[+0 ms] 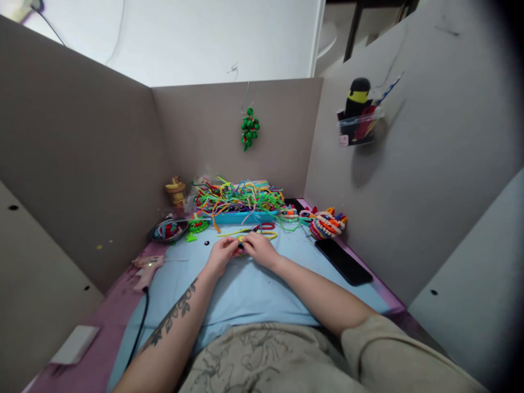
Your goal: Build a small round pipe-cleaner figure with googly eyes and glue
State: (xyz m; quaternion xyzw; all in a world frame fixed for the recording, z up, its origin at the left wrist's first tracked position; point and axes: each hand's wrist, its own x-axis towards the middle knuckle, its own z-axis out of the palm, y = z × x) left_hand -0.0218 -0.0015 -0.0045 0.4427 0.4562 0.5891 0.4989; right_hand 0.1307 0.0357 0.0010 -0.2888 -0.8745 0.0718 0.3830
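Both the left hand and right hand, fingers curled inward, pinched the pipe-cleaner piece between their fingertips, equally near each, its yellow strands running away just beyond the right hand.

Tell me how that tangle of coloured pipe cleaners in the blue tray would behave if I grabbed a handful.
The tangle of pipe cleaners looks light and fuzzy, so it is probably easy to grip. The strands cross and loop, so a handful would likely drag neighbours along. Some overhang the blue tray, so they may spill out.
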